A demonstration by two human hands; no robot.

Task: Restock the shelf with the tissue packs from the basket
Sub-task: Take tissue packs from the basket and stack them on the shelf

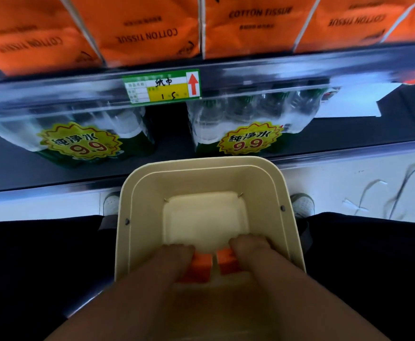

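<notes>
A cream plastic basket [289,217] stands on the floor between my knees. Both my hands reach down into it at its near side. My left hand [174,257] grips one orange tissue pack [200,267], and my right hand [250,249] grips a second orange tissue pack [226,262] beside it. My fingers cover most of both packs. The rest of the basket floor shows bare. On the upper shelf [300,67] stand several orange packs marked COTTON TISSUE [149,28], separated by white wire dividers.
A green and yellow price tag [162,87] with a red up arrow hangs on the shelf edge. Below it, shrink-wrapped water bottle packs [78,141] with 9.9 stickers sit on the dark lower shelf. My shoes [302,204] flank the basket on the white floor.
</notes>
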